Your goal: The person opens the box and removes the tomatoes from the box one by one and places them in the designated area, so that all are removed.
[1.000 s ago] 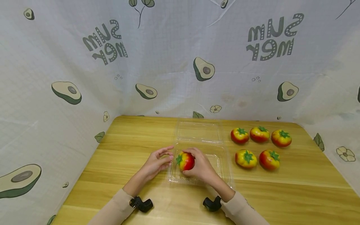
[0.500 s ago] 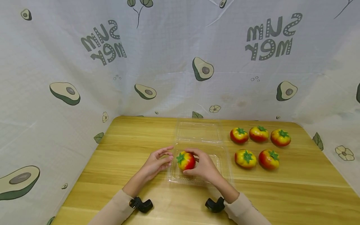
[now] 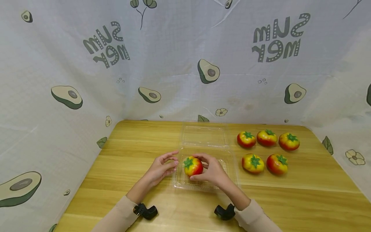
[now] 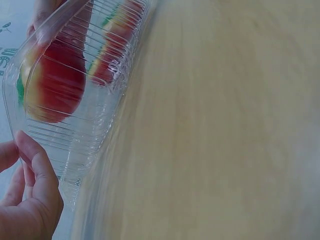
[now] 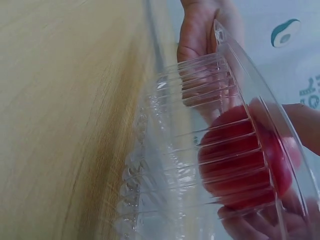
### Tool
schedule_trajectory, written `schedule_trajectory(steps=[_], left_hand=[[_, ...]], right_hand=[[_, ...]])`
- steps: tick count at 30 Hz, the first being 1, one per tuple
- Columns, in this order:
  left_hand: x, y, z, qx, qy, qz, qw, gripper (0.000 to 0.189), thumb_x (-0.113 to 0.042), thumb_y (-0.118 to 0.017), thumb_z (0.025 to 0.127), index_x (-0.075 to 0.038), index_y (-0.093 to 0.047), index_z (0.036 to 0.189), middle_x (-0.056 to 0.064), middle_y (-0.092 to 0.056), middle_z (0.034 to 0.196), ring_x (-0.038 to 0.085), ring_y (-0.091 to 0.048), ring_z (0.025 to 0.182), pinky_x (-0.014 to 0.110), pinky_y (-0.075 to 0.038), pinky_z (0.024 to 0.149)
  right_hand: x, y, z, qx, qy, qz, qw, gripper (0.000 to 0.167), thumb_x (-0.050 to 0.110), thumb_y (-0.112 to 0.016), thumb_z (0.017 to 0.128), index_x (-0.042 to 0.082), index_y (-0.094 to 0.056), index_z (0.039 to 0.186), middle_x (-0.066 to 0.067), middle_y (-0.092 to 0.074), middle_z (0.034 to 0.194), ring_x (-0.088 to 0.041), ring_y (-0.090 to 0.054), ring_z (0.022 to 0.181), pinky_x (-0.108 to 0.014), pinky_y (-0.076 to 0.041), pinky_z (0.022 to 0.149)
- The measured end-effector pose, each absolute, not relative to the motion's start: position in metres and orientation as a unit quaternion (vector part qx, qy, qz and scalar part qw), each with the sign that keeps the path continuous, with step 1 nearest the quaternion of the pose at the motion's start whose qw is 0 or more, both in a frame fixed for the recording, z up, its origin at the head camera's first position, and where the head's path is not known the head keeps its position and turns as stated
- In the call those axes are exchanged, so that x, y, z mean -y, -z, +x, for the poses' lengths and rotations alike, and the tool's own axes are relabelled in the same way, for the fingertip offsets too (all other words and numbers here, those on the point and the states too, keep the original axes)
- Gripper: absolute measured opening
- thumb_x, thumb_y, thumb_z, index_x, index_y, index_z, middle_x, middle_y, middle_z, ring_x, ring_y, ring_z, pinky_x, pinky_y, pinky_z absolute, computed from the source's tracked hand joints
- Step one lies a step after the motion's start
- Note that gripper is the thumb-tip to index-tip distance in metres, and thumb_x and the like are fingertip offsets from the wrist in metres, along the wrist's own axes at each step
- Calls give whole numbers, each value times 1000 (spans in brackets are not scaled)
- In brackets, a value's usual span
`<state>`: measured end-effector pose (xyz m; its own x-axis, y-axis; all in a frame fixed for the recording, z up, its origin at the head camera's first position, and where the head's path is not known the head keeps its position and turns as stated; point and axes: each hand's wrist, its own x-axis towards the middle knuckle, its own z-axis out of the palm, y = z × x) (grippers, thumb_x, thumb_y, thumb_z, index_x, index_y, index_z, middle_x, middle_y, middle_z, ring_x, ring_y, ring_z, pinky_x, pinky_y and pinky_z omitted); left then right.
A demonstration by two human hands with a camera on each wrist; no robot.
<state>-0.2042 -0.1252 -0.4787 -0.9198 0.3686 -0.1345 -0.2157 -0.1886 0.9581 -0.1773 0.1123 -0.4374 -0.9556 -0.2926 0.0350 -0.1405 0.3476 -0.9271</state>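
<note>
A red-and-yellow, tomato-like fruit [image 3: 192,165] with a green star-shaped calyx is over the left part of a clear plastic clamshell container [image 3: 229,158]. My right hand [image 3: 213,170] grips it from the right, thumb at the near side and fingers at the far side. In the right wrist view, the red underside of the fruit [image 5: 232,162] shows through the ribbed wall. At the container's left rim, my left hand [image 3: 160,167] pinches the edge between thumb and fingers. The left wrist view shows those fingertips [image 4: 30,145] right at the rim.
Several similar fruits [image 3: 253,163] lie in two rows on the wooden table [image 3: 130,141], right of the container. The container's lid [image 3: 205,133] lies folded back at the far side. Behind the table hangs a pale curtain [image 3: 174,48] with avocado prints.
My right hand has shifted slightly right with the fruit, whose calyx now faces more toward the camera. The left hand stays in place at the rim.
</note>
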Motion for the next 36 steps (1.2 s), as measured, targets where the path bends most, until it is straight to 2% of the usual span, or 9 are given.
schedule_trajectory(steps=[26, 36], left_hand=[[126, 477, -202, -610, -768, 54, 187, 52, 1, -61, 97, -1, -45, 147, 8, -55, 114, 12, -62, 83, 22, -56, 73], [126, 478, -203, -605, -772, 52, 189, 52, 2, -61, 97, 0, -45, 147, 7, -56, 113, 11, -62, 82, 21, -56, 73]], right_hand=[[-129, 430, -173, -773, 615, -119, 103, 73, 3, -90, 71, -4, -55, 134, -21, -56, 135, -39, -56, 123, -49, -44, 104], [-136, 430, -173, -767, 621, -125, 99, 73, 4, -90, 71, -6, -54, 134, -23, -56, 135, -39, -55, 123, -46, -46, 104]])
